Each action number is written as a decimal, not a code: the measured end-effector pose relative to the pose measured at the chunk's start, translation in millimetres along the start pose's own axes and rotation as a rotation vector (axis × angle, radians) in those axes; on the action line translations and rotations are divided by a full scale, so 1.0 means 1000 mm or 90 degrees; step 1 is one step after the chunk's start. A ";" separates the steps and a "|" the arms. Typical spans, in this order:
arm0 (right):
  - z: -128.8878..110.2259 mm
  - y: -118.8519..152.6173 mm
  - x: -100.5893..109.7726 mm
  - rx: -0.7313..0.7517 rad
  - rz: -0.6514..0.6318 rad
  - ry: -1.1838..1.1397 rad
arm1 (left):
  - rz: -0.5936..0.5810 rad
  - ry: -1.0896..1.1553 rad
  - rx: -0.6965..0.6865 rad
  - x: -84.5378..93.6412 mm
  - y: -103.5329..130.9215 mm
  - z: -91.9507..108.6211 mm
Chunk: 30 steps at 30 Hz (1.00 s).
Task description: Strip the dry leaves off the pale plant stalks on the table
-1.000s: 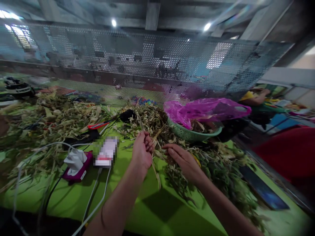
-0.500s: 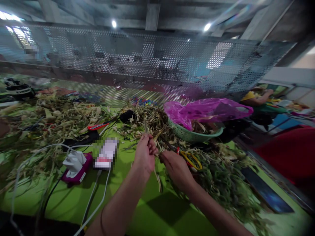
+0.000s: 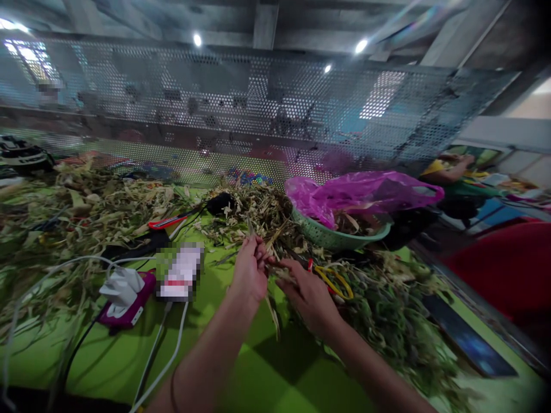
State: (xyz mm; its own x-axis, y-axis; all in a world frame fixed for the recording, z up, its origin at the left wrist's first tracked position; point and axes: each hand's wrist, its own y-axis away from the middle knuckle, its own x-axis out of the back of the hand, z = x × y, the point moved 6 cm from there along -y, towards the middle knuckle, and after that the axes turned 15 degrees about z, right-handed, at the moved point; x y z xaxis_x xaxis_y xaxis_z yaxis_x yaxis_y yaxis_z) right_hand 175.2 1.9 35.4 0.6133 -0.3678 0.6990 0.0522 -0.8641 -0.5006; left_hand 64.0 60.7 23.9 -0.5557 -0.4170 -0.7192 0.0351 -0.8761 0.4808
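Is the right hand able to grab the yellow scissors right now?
Probably yes. The scissors lie in the open on the leaves, just beside the right hand, with nothing over them. But its fingers already pinch a dry stalk with the left hand.

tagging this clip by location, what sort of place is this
Probably a shared sorting or processing workshop for dried plants. Heaps of dried stalks cover a long green table, a perforated metal screen divides the stations, and both hands pick at a stalk beside yellow-handled scissors.

left hand (image 3: pixel 249 269), right hand (image 3: pixel 307 292), pinching dried stalk (image 3: pixel 272 307)
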 end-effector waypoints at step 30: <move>0.048 -0.005 0.031 -0.310 0.143 -0.440 | -0.321 -0.510 0.021 0.002 0.030 -0.047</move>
State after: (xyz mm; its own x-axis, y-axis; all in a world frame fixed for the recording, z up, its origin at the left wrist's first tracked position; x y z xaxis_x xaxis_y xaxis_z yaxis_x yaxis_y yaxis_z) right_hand 232.1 11.1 34.6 0.9173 -0.3928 0.0649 -0.3729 -0.9048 -0.2055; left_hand 102.8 22.0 13.3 -0.9041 0.3097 -0.2943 -0.3816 -0.8952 0.2303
